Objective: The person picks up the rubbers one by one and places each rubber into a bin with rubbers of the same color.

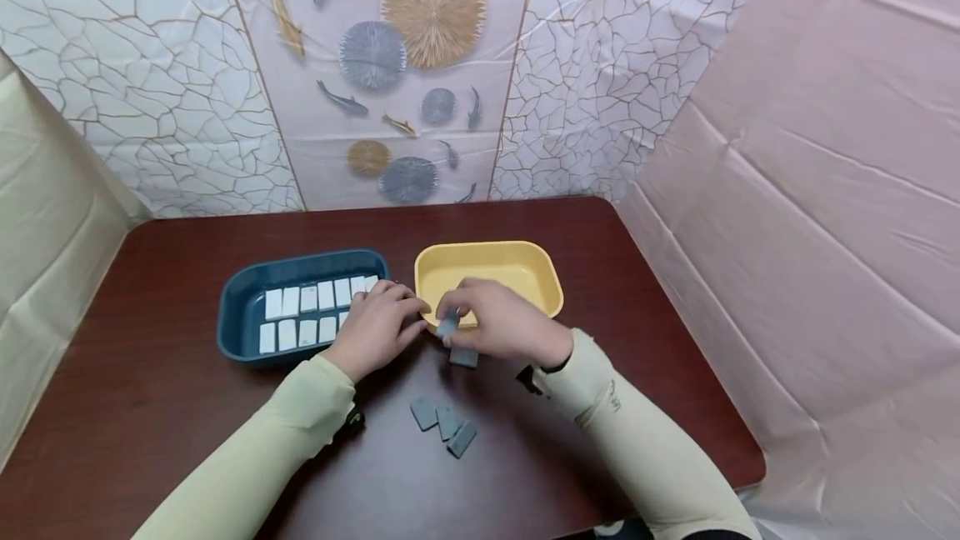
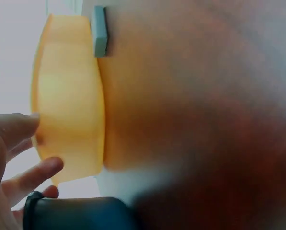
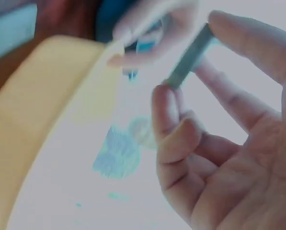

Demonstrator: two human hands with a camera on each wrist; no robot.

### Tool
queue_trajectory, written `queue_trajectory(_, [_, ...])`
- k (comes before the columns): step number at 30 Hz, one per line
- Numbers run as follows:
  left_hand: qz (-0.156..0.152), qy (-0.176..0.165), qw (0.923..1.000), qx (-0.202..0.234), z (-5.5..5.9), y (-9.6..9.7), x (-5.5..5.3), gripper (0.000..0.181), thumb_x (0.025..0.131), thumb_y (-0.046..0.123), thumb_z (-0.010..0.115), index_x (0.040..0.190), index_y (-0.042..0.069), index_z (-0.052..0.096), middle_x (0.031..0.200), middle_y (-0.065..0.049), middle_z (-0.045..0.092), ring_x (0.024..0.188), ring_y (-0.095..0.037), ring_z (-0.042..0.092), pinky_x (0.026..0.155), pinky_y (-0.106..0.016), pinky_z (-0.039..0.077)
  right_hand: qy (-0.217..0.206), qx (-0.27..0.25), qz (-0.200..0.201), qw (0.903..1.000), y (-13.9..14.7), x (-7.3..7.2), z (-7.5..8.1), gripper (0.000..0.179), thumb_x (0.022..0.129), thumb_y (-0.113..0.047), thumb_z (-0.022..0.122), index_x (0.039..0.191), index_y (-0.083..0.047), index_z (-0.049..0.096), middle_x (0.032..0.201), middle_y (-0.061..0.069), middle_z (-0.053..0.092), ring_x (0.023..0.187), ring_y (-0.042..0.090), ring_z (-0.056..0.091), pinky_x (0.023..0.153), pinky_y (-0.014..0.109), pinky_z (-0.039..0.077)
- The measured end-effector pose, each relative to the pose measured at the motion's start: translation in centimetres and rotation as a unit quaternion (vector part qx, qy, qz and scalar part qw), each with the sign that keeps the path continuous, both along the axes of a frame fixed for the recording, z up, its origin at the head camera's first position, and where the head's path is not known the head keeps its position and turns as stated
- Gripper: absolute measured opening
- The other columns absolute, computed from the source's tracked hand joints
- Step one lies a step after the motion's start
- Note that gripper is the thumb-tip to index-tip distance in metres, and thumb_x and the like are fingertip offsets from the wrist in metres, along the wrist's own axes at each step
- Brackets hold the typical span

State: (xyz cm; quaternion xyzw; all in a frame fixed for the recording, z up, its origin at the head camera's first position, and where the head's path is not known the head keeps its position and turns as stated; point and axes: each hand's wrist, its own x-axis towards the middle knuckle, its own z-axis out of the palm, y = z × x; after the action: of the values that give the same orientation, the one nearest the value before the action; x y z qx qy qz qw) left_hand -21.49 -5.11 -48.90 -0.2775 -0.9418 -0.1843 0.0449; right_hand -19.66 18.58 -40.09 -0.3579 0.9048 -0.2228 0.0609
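A grey rectangular tile [image 3: 190,57] is pinched between the thumb and fingers of my right hand [image 1: 502,322], above the near rim of the yellow bin [image 1: 517,252]. Its broad face is partly hidden by the fingers in the head view. My left hand [image 1: 378,325] holds the left front corner of that bin, fingertips at the rim and against the outer wall [image 2: 71,96]. Just below the right hand, another grey tile [image 1: 463,357] lies by the bin's front wall. Several more grey tiles [image 1: 447,423] lie loosely grouped nearer the table's front.
At the left stands a dark blue bin [image 1: 238,298] with two rows of white tiles [image 1: 291,302], partly covered by the left hand. The brown table [image 1: 150,407] meets a patterned curtain [image 1: 397,107] behind and a pale cloth [image 1: 825,273] at the right.
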Motion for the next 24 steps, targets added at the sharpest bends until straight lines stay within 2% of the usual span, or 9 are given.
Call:
queue_trajectory(5, [-0.003,0.012,0.9995,0.031,-0.3,-0.5,0.4,0.020,0.105,0.033,0.078,0.121,0.022,0.083,0.136,-0.011,0.063,0.127,-0.034,0.053,0.098,-0.057,0.048,-0.031,-0.068,-0.043,0.9963,0.8,-2.5,0.4,0.021,0.098,-0.022,0.084,0.117,-0.016,0.078,0.114,-0.007,0.074,0.107,0.019,0.073,0.097,0.035,0.056])
queue_trajectory(10, [-0.008,0.001,0.9990,0.045,-0.2,-1.0,0.6,0.019,0.102,0.033,0.082,0.117,0.022,0.084,0.143,-0.015,0.059,0.135,-0.037,0.049,0.104,-0.061,0.046,-0.056,-0.094,-0.086,0.9902,0.5,-4.2,-0.4,0.024,0.100,-0.024,0.084,0.121,-0.014,0.078,0.121,-0.004,0.075,0.113,0.024,0.073,0.101,0.039,0.056])
queue_trajectory(16, [-0.015,-0.013,0.9973,0.071,-0.3,-1.4,0.6,0.024,0.102,0.038,0.081,0.119,0.021,0.084,0.152,-0.018,0.056,0.144,-0.039,0.046,0.113,-0.064,0.044,-0.072,-0.062,-0.103,0.9902,-0.7,-6.4,-1.9,0.025,0.100,-0.024,0.083,0.122,-0.013,0.078,0.124,0.000,0.074,0.114,0.025,0.073,0.101,0.040,0.057])
queue_trajectory(24, [-0.013,-0.020,0.9964,0.082,-0.7,-1.7,0.5,0.026,0.103,0.039,0.081,0.122,0.022,0.085,0.156,-0.016,0.056,0.147,-0.038,0.045,0.119,-0.058,0.042,-0.090,0.005,-0.121,0.9886,-3.4,-8.8,-4.0,0.028,0.098,-0.015,0.085,0.124,-0.009,0.076,0.125,0.004,0.074,0.118,0.028,0.071,0.098,0.040,0.058])
